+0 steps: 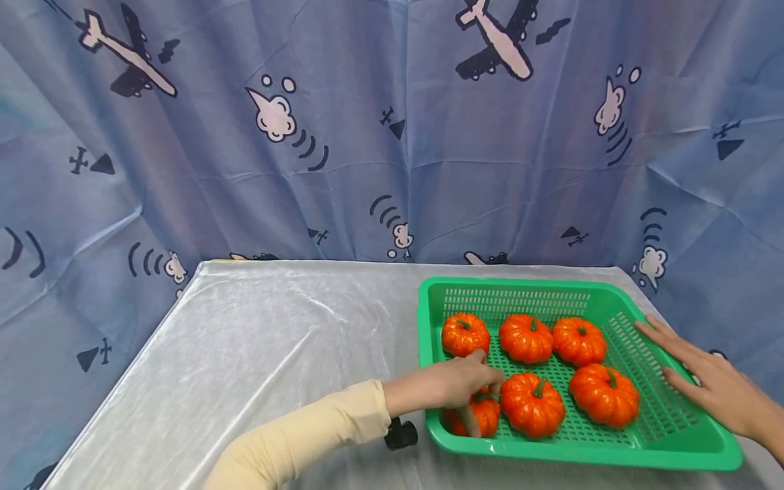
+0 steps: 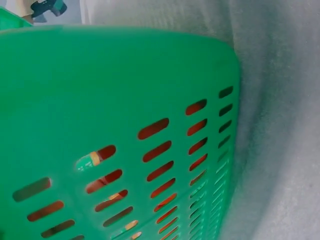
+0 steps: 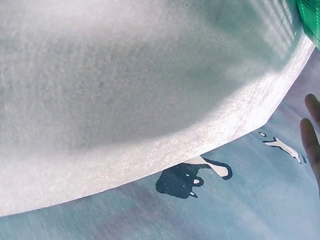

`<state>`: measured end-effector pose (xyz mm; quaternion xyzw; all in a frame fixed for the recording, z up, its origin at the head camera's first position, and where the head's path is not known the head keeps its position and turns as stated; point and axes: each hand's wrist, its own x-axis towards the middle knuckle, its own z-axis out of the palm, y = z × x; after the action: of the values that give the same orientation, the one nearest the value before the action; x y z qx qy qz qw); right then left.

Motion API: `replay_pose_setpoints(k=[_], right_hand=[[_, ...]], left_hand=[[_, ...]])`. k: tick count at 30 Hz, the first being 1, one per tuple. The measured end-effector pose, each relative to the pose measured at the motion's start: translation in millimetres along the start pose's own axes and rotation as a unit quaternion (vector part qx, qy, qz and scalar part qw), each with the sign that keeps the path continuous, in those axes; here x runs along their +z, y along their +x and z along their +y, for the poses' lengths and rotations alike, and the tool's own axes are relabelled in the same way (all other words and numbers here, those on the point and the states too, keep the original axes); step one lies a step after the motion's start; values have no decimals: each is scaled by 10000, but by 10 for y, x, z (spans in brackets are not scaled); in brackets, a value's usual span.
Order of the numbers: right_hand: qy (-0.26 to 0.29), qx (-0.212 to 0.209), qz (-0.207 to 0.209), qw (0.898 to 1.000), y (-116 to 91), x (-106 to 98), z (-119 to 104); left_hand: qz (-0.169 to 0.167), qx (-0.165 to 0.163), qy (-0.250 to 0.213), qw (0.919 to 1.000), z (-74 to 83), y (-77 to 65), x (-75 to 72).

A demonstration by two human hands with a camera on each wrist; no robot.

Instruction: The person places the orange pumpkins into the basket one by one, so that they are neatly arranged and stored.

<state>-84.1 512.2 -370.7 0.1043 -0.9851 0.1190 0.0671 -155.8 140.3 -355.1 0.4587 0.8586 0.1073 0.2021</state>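
A green plastic basket (image 1: 582, 457) holds several shiny orange pumpkins with green stems. My left hand (image 1: 462, 384) reaches over the basket's left side and grips the front-left pumpkin (image 1: 486, 416), thumb on its near side and fingers over the top, hiding much of it. Just right of that lies another pumpkin (image 1: 533, 407); behind the hand is a third pumpkin (image 1: 465, 334). At the basket's right rim rests my right hand (image 1: 713, 384), its fingers extended along the edge. In the left wrist view, the slotted basket wall (image 2: 125, 90) fills most of the picture, with orange showing through the slots.
The basket stands on the right part of a table with a pale, shiny cloth (image 1: 263, 327). Behind the table hangs a blue curtain (image 1: 343, 122) printed with airplanes. A black wrist device (image 1: 401, 434) sits beneath the left wrist, close to the basket's left side.
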Motion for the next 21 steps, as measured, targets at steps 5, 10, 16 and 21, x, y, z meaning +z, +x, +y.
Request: replay_pose_setpoints(k=[5, 10, 16, 21], right_hand=[[-80, 57, -46, 9999, -6, -21, 37], [-477, 27, -88, 9988, -61, -63, 27], [-1251, 13, -328, 9916, -19, -55, -29], [-2102, -295, -491, 9760, 90, -63, -23]], left_hand=[[-241, -367, -127, 9990, 53, 74, -10], [-456, -316, 90, 9984, 70, 155, -7], [-425, -172, 493, 9977, 26, 144, -2], [-318, -92, 849, 9958, -21, 99, -25]])
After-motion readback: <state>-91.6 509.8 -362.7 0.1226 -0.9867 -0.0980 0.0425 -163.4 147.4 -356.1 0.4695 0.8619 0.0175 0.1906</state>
